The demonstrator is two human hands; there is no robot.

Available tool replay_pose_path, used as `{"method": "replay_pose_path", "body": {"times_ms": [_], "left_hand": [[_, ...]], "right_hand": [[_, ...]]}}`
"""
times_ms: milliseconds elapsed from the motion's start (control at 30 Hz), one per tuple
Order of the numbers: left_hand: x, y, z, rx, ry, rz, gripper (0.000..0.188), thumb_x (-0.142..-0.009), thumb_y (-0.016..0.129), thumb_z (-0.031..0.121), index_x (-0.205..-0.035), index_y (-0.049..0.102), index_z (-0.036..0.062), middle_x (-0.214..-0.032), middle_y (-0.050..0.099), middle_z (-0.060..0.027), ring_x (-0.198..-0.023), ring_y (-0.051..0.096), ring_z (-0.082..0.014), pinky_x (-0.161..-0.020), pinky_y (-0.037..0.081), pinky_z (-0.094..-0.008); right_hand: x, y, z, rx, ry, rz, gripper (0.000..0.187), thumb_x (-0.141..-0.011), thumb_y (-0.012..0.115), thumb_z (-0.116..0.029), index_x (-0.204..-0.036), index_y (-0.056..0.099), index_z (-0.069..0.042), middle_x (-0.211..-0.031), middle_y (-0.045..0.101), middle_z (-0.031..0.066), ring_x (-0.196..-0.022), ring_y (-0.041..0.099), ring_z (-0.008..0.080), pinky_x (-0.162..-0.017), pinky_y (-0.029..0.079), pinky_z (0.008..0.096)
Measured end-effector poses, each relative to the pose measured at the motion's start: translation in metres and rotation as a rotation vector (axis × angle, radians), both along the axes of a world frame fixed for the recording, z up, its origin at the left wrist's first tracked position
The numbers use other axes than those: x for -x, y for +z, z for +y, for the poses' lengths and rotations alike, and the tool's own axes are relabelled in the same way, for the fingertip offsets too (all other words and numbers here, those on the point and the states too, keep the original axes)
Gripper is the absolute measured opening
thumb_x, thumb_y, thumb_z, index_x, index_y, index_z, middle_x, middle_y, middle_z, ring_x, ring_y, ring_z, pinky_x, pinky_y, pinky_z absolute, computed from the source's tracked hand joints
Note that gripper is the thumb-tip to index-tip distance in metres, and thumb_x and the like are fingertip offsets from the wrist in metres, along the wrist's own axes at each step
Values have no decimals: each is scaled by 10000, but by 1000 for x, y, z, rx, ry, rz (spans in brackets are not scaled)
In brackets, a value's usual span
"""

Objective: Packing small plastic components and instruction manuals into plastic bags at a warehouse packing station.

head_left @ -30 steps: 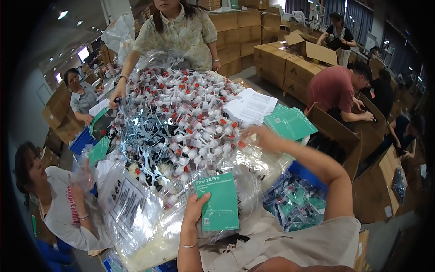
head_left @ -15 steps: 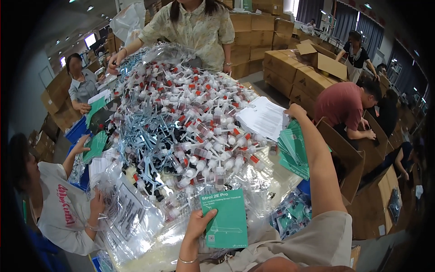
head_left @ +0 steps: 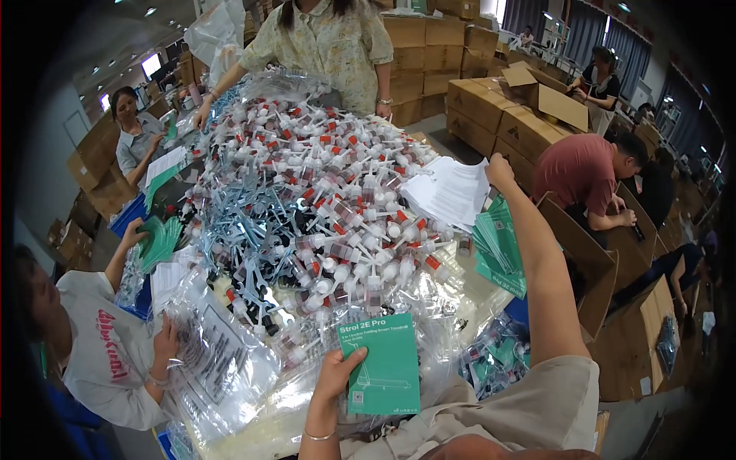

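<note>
Fingers (head_left: 355, 356) of the left hand (head_left: 334, 374) close on 1 green booklet (head_left: 389, 368), thumb across its cover, near the nozzle bottles (head_left: 330, 176). At a corner of the white printed sheets (head_left: 447, 193), beside fanned green booklets (head_left: 494, 244), is the right hand (head_left: 501, 172); I cannot tell whether it pinches any paper. Peeling sheets singly from that corner should keep the rest from sliding. Unlike 1 second ago, the right hand is at the sheets' corner, not by the bottles.
</note>
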State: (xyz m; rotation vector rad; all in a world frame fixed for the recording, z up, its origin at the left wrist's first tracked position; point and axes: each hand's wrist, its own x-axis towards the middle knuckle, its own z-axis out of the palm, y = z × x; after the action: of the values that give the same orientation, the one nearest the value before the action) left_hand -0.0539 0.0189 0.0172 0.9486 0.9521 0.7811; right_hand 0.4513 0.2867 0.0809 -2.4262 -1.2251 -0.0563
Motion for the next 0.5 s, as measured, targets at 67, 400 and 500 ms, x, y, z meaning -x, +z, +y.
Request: {"method": "replay_pose_path", "body": {"times_ms": [67, 400, 500], "left_hand": [[1, -4, 0, 32, 33, -53, 201, -889, 598, 159, -983, 649, -11, -878, 660, -24, -736, 597, -76, -655, 486, -225], [8, -10, -1, 40, 175, -305, 183, -896, 582, 135, -1012, 630, 3, -949, 662, -53, -799, 626, -112, -712, 507, -244], [4, -7, 3, 41, 170, -287, 185, -894, 585, 138, -1016, 630, 5, -960, 660, -54, -813, 626, -117, -722, 507, -246]], "right_hand": [[0, 6, 0, -138, -5, -14, 193, -821, 577, -149, -933, 631, 0, -1026, 631, 210, -998, 590, 376, -825, 477, 464], [46, 76, -39, -448, 335, 180, 260, -876, 540, -177, -789, 539, 68, -736, 612, 218, -544, 609, 304, -461, 484, 370], [37, 83, -44, -555, 353, 256, 264, -874, 556, -179, -784, 549, 69, -646, 591, 169, -428, 583, 228, -378, 445, 330]]}}
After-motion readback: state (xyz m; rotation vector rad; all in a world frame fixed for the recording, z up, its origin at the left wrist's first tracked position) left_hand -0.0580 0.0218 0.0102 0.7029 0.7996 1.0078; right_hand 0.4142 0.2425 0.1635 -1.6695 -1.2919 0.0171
